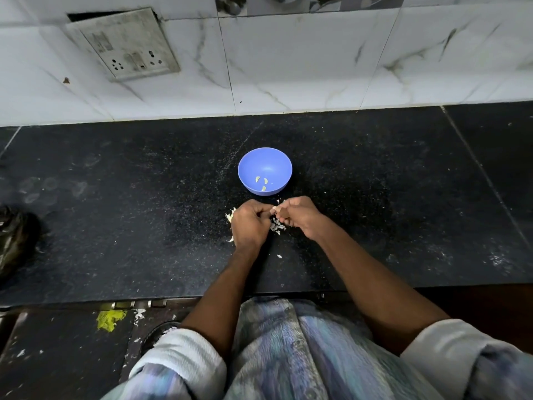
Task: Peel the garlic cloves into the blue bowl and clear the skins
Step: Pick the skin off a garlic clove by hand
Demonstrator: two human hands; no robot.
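A white tiled wall (288, 67) runs across the far side, with a grimy socket plate (124, 43) on its left part. Below it lies the black speckled table (115, 212). A dark crumpled bag (14, 238) sits at the table's left edge. The blue bowl (264, 163) stands at mid-table, just beyond the hands, with three peeled cloves (262, 183) in its bottom. The left hand (249, 223) is curled, knuckles up, and the right hand (300, 215) is curled beside it, fingertips of both meeting over a small pale piece (273, 209) they pinch between them; it is too small to tell whether clove or skin. Skins (277, 226) lie on the table between and under the hands, more (229, 217) just left of the left hand, and one scrap (279, 256) nearer.
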